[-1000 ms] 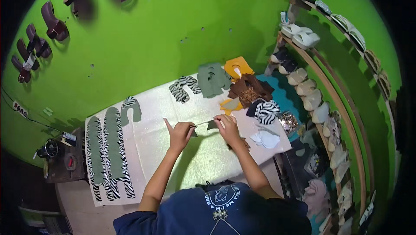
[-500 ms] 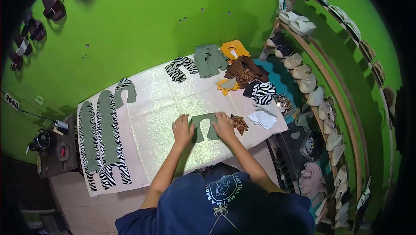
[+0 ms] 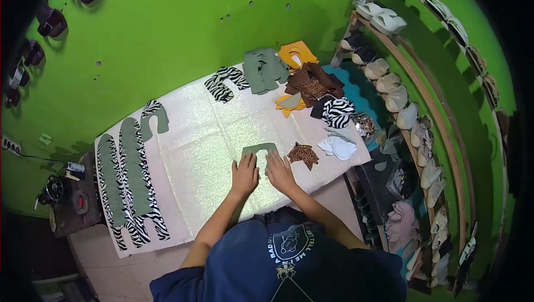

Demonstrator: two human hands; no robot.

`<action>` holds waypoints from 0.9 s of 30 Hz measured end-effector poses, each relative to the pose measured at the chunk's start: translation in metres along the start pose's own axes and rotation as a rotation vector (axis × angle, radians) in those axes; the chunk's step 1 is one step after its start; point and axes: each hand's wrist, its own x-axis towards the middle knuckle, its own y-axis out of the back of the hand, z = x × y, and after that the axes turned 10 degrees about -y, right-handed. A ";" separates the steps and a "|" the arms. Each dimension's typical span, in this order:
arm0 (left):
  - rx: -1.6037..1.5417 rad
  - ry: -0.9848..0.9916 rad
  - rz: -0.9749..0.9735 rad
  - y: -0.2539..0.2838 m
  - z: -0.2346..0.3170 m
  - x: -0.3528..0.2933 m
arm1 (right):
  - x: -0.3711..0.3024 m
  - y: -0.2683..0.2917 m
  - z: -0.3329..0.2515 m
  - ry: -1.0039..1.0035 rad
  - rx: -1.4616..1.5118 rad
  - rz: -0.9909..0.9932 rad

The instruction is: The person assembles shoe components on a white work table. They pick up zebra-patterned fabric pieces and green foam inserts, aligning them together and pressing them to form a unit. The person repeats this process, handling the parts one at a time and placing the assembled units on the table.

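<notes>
Green U-shaped piece (image 3: 259, 147) is laid on the pale worktop (image 3: 194, 157), before the person, its curve turned toward the wall. Its left leg is mostly covered by the left hand (image 3: 245, 177), its right leg by the right hand (image 3: 280, 175). Both hands are spread flat, fingers extended, grip released. Leopard-print scrap (image 3: 303, 155) is set just beside the right hand; green-and-zebra rows (image 3: 133, 168) are arranged far left.

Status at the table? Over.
Left grip, right grip: open, flat over green arched cutout. Cutout's lower part mostly hidden. Leopard-print piece lies right, apart.
</notes>
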 end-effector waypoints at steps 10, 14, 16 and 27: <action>0.057 0.022 -0.142 -0.011 -0.011 0.025 | 0.031 -0.016 0.011 -0.052 -0.155 -0.105; 0.101 -0.003 -0.104 -0.018 -0.015 0.022 | 0.031 -0.015 0.011 -0.056 -0.125 -0.146; 0.134 0.013 -0.103 -0.021 -0.011 0.024 | 0.030 -0.012 0.013 -0.074 -0.101 -0.139; 0.086 -0.256 -0.059 -0.029 0.034 0.101 | 0.032 0.037 0.058 -0.297 0.021 0.022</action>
